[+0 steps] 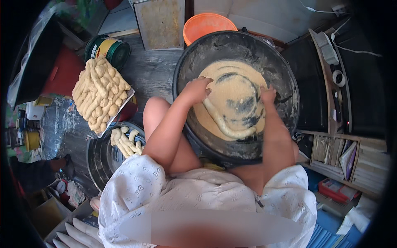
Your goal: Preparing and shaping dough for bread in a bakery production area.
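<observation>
A large round black tub (182, 62) stands in front of me, its bottom spread with fine tan crumbs (235, 70). Dark bare patches show through the crumbs where they are swept aside. A thick, pale, curved dough rope (219, 120), dusted with crumbs, lies along the tub's near left side. My left hand (198, 89) hovers at the rope's upper left end, fingers apart and slightly bent; whether it touches the dough I cannot tell. Over the right edge of the crumbs is my right hand (268, 94), its fingers spread and nothing visible in them.
To my left, a tray (118, 111) carries a high pile of dough ropes (101, 91). Below it, a smaller black tub (97, 157) holds dough pieces (126, 142). A green bucket (118, 53) and an orange basin (209, 20) stand behind. Shelves (335, 157) line the right.
</observation>
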`<state>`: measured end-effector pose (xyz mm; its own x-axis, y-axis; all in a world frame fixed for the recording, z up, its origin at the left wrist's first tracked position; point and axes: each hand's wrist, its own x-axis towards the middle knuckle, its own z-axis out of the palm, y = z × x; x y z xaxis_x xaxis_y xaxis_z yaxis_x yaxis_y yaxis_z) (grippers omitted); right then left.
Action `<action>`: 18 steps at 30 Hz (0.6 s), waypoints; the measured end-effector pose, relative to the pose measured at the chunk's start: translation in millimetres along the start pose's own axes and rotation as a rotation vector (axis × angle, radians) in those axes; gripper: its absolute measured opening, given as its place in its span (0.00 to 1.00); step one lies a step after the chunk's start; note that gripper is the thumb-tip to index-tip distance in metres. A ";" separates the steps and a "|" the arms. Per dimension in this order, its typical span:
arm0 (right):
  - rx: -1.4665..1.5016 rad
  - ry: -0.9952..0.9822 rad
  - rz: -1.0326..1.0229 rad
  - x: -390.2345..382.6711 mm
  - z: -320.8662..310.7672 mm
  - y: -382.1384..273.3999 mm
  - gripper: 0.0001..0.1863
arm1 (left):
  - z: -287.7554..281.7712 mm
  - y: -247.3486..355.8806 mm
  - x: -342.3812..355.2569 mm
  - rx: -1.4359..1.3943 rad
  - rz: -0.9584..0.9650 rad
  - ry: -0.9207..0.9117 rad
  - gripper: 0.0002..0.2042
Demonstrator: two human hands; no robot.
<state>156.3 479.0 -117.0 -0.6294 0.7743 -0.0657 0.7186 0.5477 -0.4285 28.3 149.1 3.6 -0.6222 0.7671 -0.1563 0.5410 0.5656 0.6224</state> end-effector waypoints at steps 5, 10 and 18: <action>-0.165 0.069 -0.303 -29.3 62.9 -118.5 0.34 | -7.7 -9.3 13.5 -0.121 -0.014 0.154 0.17; 0.250 -0.578 -0.698 -83.3 93.4 -188.5 0.33 | -14.0 2.2 22.4 -0.221 0.018 0.267 0.15; 0.320 -1.257 -0.464 -165.9 1.5 -124.8 0.51 | -0.5 -5.9 14.4 -0.243 0.068 0.150 0.16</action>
<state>170.5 281.7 -54.0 -0.7547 -0.3563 -0.5509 0.3807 0.4461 -0.8100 15.8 156.6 -2.0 -0.6760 0.7369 -0.0039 0.4443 0.4118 0.7957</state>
